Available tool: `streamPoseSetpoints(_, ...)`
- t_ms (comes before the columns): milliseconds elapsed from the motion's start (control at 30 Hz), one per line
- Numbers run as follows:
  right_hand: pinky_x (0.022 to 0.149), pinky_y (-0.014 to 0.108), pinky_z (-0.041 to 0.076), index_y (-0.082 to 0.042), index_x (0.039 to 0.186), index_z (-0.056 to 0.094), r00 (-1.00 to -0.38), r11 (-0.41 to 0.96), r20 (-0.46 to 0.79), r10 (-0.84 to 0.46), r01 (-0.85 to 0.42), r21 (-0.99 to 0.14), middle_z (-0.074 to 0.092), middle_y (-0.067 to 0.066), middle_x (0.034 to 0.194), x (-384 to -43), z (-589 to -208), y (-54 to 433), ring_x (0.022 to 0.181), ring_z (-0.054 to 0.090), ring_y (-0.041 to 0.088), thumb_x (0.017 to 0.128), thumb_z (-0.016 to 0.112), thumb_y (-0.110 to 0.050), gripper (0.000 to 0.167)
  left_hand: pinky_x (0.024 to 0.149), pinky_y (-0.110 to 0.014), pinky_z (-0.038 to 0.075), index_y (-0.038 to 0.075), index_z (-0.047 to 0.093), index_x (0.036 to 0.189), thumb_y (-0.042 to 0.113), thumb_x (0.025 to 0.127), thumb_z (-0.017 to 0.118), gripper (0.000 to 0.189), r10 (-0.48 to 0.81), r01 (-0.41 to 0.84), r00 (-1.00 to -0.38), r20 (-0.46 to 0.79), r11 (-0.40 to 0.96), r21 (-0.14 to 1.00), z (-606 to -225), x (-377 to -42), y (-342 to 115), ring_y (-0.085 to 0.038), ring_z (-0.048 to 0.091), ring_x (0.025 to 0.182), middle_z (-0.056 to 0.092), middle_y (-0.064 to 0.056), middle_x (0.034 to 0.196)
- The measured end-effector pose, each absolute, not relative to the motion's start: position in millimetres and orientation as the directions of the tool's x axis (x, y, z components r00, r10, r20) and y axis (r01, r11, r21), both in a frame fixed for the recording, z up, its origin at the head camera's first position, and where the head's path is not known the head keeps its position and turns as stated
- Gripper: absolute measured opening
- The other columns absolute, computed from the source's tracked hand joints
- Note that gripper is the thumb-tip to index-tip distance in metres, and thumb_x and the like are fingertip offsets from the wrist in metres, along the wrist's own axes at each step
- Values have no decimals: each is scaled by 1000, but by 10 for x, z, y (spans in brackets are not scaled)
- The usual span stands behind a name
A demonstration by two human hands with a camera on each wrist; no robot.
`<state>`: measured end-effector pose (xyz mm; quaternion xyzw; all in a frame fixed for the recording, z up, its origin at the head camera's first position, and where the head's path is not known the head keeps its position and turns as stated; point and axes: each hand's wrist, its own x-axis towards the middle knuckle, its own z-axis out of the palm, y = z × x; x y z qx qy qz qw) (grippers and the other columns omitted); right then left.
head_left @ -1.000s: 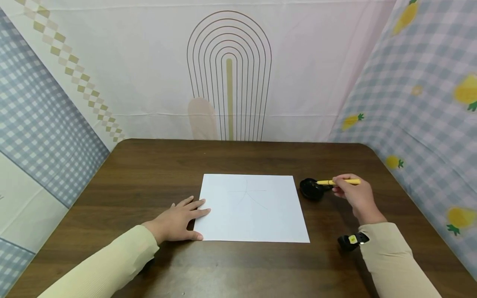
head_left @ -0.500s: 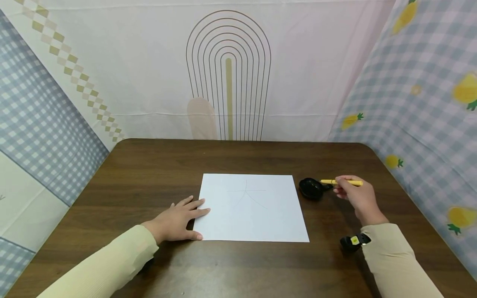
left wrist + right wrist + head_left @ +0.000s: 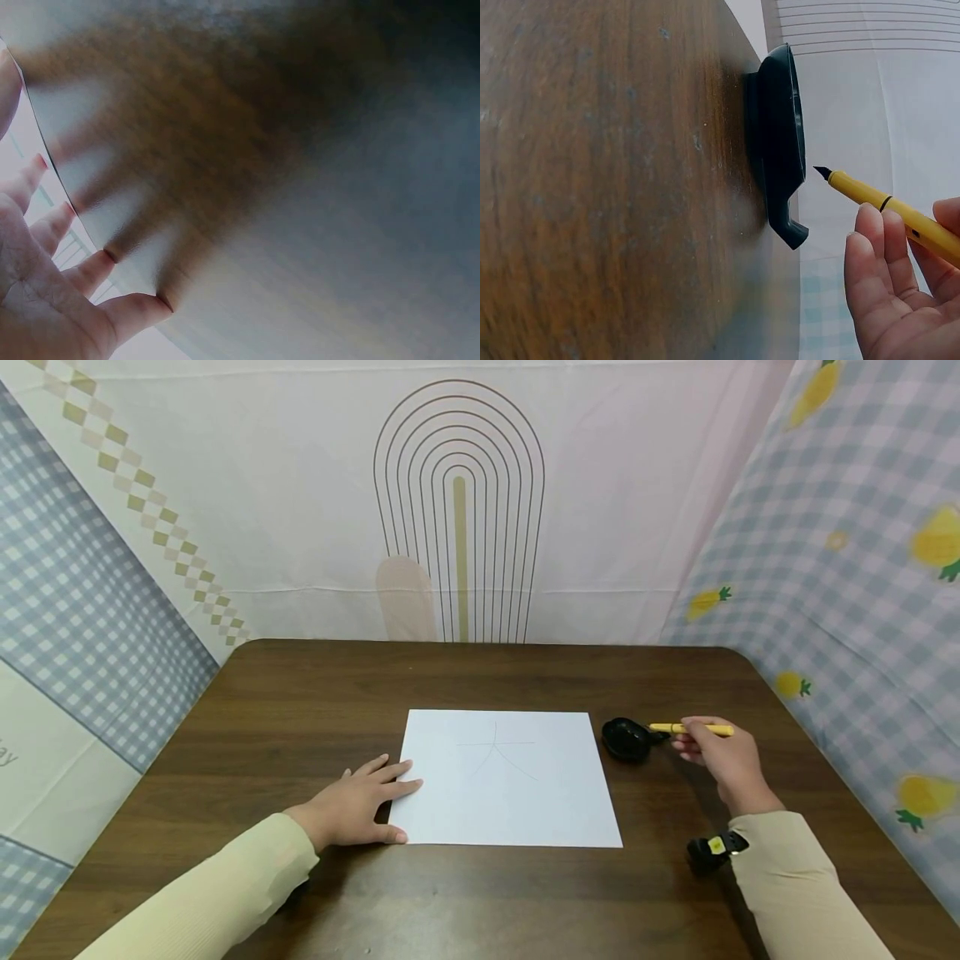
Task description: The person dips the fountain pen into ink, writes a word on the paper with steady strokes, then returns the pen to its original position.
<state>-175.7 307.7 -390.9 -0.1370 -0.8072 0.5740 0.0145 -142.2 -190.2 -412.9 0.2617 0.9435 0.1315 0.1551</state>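
Observation:
A white sheet of paper lies on the table with thin lines drawn on it: a short upright, a crossbar and two slanting strokes. My left hand rests at its left edge, fingers spread and fingertips on the margin. In my right hand, thumb and fingers pinch a yellow pen. The right wrist view shows the pen's dark, pointed tip beside a shallow black dish with a short bent handle. That dish stands just right of the paper in the head view.
The brown wooden table has rounded back corners. Behind it hangs a white cloth with an arch pattern, and checked cloths hang at both sides. A black device is strapped to my right wrist.
My right hand has drawn back slightly to the right with the pen, taking its tip from over the dish toward the handle side. My left hand and the paper have stayed put.

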Motion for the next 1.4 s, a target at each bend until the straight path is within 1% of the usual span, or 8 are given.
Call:
streamPoseSetpoints(100,73,24,56,6,126,52,-963,298,-129,237,199,-934,64,-14,80,-1749,-3910,3079,74,66,1,100,50,-27,43,100,-75,22,25,46,146,55,81,70,75,534,452,-815,-225,828,331,-4131,-1421,-1901,-38,18,145,29,-4,157)
streamPoseSetpoints(300,73,24,56,4,123,54,-966,296,-129,223,193,-935,66,-14,80,-1744,-3923,3088,75,67,1,99,51,-24,37,100,-75,22,25,46,146,55,82,70,75,538,456,-813,-223,826,330,-4129,-1423,-1902,-39,18,145,28,-5,158)
streamPoseSetpoints(533,74,26,56,7,129,52,-968,318,-129,215,194,-928,66,-14,83,-1739,-3943,3101,77,67,1,99,53,-24,43,100,-74,22,25,45,146,55,82,69,75,539,458,-811,-225,826,328,-4129,-1426,-1906,-39,18,145,28,-5,158)
streamPoseSetpoints(633,75,25,56,7,129,52,-967,310,-132,217,197,-930,66,-15,83,-1732,-3947,3103,77,67,1,99,54,-22,42,100,-74,22,26,45,146,55,82,69,75,536,456,-814,-224,828,326,-4133,-1426,-1907,-38,18,145,28,-4,158)
streamPoseSetpoints(767,73,24,56,4,126,55,-965,267,-137,222,196,-944,68,-15,81,-1724,-3950,3102,77,68,1,96,59,-19,38,99,-75,23,25,46,146,56,81,69,75,540,462,-814,-212,825,327,-4126,-1420,-1912,-40,19,144,29,-5,157)
streamPoseSetpoints(867,72,24,56,1,123,57,-965,246,-140,220,194,-950,69,-15,81,-1719,-3955,3106,77,68,2,95,61,-16,32,98,-76,23,24,46,146,56,82,69,75,546,468,-813,-202,820,330,-4111,-1413,-1911,-41,21,143,30,-6,157)
streamPoseSetpoints(967,72,24,56,-1,122,56,-965,243,-145,219,198,-950,68,-15,81,-1712,-3961,3107,78,69,2,95,60,-16,31,98,-76,23,24,47,146,56,82,69,75,550,472,-811,-199,816,334,-4099,-1409,-1908,-42,21,143,30,-6,157)
streamPoseSetpoints(1400,69,23,56,5,127,52,-961,275,-136,239,202,-940,67,-17,80,-1695,-4016,3100,77,68,1,99,49,-21,38,98,-76,24,25,46,146,57,82,69,76,549,472,-810,-206,819,326,-4109,-1413,-1911,-41,21,143,29,-6,157)
